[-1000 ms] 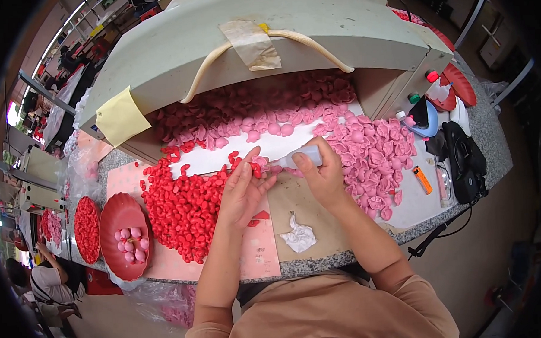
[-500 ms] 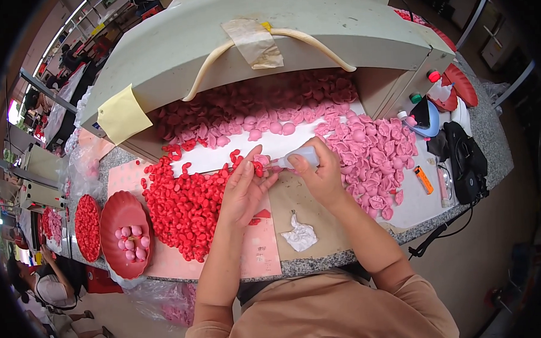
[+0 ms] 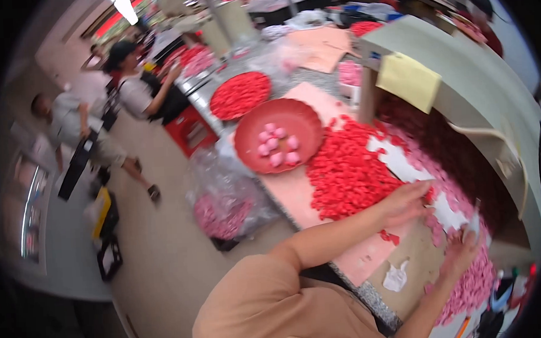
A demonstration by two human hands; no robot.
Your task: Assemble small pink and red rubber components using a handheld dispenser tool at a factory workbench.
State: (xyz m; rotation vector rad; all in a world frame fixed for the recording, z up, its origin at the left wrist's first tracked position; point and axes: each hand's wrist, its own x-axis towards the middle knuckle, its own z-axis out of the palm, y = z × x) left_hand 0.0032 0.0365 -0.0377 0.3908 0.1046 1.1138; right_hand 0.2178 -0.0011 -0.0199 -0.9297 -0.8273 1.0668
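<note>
My left hand [image 3: 405, 205] reaches over the table with its fingers curled around a small red piece [image 3: 430, 194]; motion smears its outline. Beside it, my right hand [image 3: 460, 254] grips a translucent squeeze bottle [image 3: 473, 225], its thin tip pointing up and away. Under and beyond my left forearm spreads a pile of small red pieces [image 3: 349, 171]. Pink petal-like shells [image 3: 472, 287] lie in a heap around and below my right hand. A crumpled white tissue [image 3: 396, 277] rests on brown paper between my arms.
A red scalloped tray [image 3: 248, 134] holds several pink balls; behind it is a tray of red pieces [image 3: 240, 95]. A grey box-shaped housing [image 3: 453, 58] with a yellow note [image 3: 408, 81] stands at right. A plastic bag [image 3: 229, 201] sits below the table edge. Two people stand at left.
My view has swung to the left, bringing the aisle and people into sight. My hands have drawn apart, the bottle moving away from the left hand's piece.
</note>
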